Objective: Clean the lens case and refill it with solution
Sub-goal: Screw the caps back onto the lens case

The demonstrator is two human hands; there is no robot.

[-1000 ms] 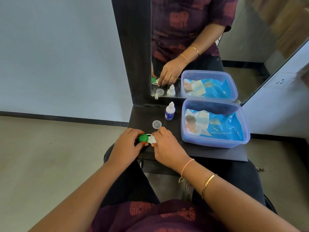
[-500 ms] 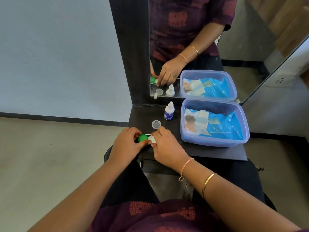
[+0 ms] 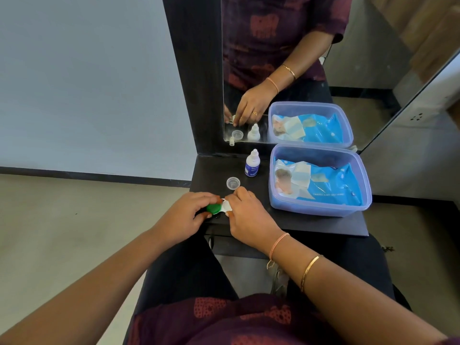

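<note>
There is only 1 view. The camera sits on the person's head and looks forward and down. It is close to the left hand (image 3: 184, 217) and right hand (image 3: 249, 217), which are near the middle. The dark shelf (image 3: 323, 224) lies just past them. Farther up is a mirror (image 3: 373, 58), facing back at the person. The picture bends at the edges because it is very wide.

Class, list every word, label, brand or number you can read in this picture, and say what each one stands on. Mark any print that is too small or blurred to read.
Wipes pack in the plastic tub: a white line of print along its front edge, too blurred to read.
Small dropper bottle: blue label, print too small to read.
Loose clear cap: faint marks, unreadable.
Green-capped lens case: no print visible.
</note>
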